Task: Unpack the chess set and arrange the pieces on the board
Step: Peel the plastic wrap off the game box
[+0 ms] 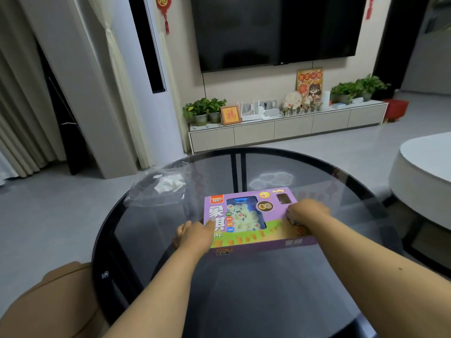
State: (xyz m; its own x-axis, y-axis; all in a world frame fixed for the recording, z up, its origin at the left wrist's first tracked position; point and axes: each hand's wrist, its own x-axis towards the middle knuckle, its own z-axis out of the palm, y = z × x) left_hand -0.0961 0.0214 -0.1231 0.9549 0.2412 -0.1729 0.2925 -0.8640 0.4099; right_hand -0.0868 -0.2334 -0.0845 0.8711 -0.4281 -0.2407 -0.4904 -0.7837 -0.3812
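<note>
A purple chess set box (253, 219) is lying flat on the round glass table (268, 289), toward the far middle, well inside the rim. Its left end is gripped by the left hand (195, 236), fingers curled round the edge; its right end is held by the right hand (307, 212), fingers bent over the top face. The pale pieces (246, 217) are seen through the window, unpacked as yet. A clear plastic bag (161, 186) is draped at the far-left edge. If the box is opened carelessly or tilted, pieces may spill, roll across the smooth glass and drop off the rim.
</note>
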